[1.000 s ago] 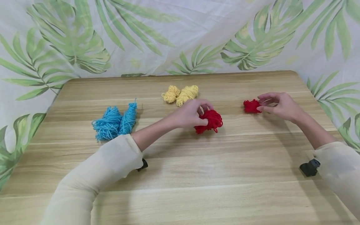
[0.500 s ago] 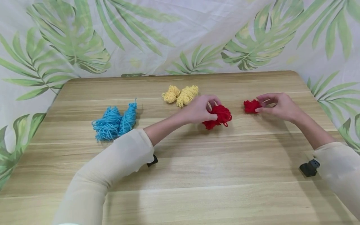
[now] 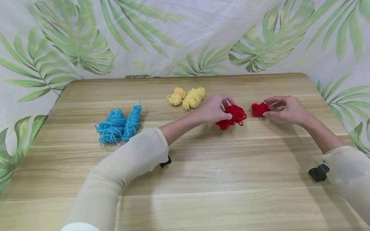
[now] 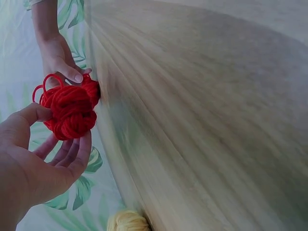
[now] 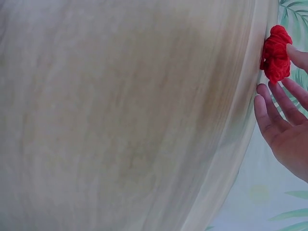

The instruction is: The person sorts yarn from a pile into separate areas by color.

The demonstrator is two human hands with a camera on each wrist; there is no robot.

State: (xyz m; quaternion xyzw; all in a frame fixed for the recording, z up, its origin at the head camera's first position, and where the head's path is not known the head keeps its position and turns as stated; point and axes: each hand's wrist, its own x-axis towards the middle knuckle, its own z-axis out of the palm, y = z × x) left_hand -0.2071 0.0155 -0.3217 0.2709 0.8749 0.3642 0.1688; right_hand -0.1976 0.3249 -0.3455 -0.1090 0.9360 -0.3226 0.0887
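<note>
My left hand (image 3: 215, 108) grips a larger red yarn bundle (image 3: 235, 115), thumb on the near side and fingers behind; its loose loops stick out on the right. In the left wrist view that yarn (image 4: 70, 110) partly hides a smaller red bundle (image 4: 91, 89) behind it. My right hand (image 3: 290, 109) pinches this smaller red yarn bundle (image 3: 258, 109) on the table between thumb and fingertips. The right wrist view shows the thumb against the small bundle (image 5: 276, 55), with the lower fingers spread. A short gap separates the two red bundles in the head view.
Two yellow yarn bundles (image 3: 193, 98) lie side by side at the back middle. Two blue yarn bundles (image 3: 111, 126) lie on the left, beyond the left sleeve (image 3: 130, 160). The wooden table (image 3: 219, 192) ends at a leaf-print cloth (image 3: 208, 29).
My left hand has carried the larger red bundle right and slightly back, closer to the smaller one. The right hand and the smaller bundle have stayed almost in place.
</note>
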